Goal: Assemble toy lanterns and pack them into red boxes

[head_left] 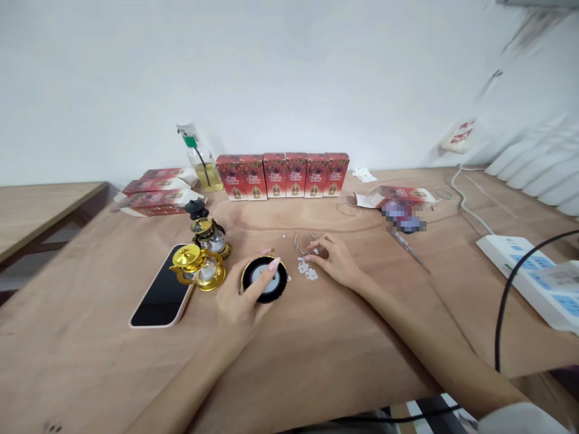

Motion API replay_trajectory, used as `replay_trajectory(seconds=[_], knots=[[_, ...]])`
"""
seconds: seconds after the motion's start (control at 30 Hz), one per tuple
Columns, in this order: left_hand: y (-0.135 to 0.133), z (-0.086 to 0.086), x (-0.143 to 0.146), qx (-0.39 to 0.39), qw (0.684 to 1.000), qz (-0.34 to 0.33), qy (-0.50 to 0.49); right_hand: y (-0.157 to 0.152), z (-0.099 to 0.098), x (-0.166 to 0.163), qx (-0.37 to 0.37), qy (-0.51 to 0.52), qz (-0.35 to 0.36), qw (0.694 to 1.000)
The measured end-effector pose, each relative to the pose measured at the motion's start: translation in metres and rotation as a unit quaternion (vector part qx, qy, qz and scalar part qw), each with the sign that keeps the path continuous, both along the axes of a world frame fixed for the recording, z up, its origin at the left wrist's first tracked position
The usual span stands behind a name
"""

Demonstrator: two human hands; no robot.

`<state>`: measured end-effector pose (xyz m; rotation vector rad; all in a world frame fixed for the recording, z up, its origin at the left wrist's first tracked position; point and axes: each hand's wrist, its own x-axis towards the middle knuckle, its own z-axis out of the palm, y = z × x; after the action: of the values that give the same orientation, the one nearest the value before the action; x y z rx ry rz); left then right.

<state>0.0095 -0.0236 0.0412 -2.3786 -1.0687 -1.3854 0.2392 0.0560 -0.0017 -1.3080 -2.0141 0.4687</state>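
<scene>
Pale sleeve (520, 419) bottom right, on right arm. Left hand (242, 292) holds round base (274, 284), thumb across its face. White tabs (311, 275) on table (316, 349), right of base, just by right hand (335, 259), the nearer one. Its finger gap's narrow; can't tell if anything's pinched.

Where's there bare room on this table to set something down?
The table is bare between the left forearm and right forearm, left of the phone, and in a strip between the row of red boxes and the bent wires. It's crowded beside the phone, where lanterns stand, and around the right hand, among white tabs and those wires.
</scene>
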Motion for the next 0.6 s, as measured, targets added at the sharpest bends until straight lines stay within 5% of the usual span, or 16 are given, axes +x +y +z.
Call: replay_trajectory(seconds=[0.4,0.6], knots=[[-0.0028,0.0065,-0.0007,0.016,0.999,0.032,0.041,0.0031,-0.0074,-0.0055,0.027,-0.111,-0.039,0.993],[-0.002,0.0065,0.0001,0.038,0.998,0.053,0.019,0.0025,-0.0055,-0.0035,0.011,0.001,-0.098,0.995]])
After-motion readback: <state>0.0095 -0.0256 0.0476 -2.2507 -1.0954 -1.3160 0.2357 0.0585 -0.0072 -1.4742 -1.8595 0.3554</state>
